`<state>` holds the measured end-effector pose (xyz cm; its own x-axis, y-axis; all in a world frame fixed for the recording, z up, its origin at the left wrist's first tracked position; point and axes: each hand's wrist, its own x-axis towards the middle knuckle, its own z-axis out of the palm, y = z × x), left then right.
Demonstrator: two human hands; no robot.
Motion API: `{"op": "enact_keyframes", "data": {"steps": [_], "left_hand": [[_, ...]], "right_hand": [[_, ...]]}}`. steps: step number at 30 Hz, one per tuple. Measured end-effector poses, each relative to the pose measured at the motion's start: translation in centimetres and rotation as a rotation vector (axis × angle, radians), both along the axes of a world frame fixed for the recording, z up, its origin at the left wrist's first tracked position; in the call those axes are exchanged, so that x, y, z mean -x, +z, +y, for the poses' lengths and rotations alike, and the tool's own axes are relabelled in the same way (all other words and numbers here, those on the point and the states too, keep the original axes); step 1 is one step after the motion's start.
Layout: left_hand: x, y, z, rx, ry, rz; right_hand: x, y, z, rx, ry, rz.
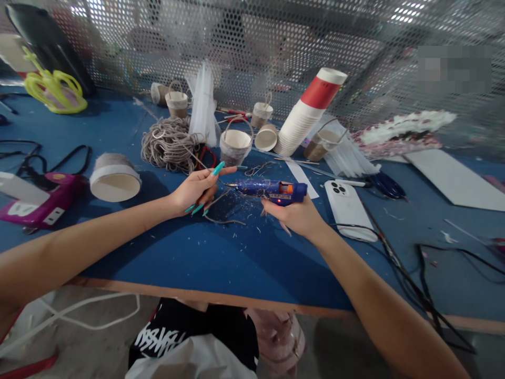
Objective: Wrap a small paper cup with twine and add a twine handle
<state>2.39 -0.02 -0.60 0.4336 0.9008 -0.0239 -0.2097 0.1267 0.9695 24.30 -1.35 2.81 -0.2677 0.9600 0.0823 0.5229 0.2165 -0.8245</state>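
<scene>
My right hand is closed round the grip of a blue glue gun, whose red light glows. The gun lies level, its nozzle pointing left at my left hand. Thumb and fingers of that hand pinch a thin grey-brown cord, close to the nozzle tip; a loose cord end lies on the table below. Just beyond my left hand sits a bundle of the same cord. A small paper cup with a cord handle stands behind the nozzle.
A leaning stack of white paper cups and several small cord-wrapped cups stand at the back. Glue sticks lie behind a white phone. Black cables run along the right. A wrapped cup and a purple glue gun are left.
</scene>
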Motion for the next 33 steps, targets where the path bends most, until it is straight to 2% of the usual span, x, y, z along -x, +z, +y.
{"op": "enact_keyframes", "data": {"steps": [15,27,33], "left_hand": [[0.11,-0.06,0.08,0.009,-0.015,-0.030],[0.16,-0.27,0.15,-0.021,-0.027,-0.008],[0.01,0.08,0.00,-0.002,-0.015,0.009]], "right_hand": [[-0.54,0.28,0.12,0.004,-0.050,-0.043],[-0.83,-0.07,0.14,-0.022,-0.009,-0.126],[-0.25,-0.01,0.27,-0.024,0.006,-0.021]]}}
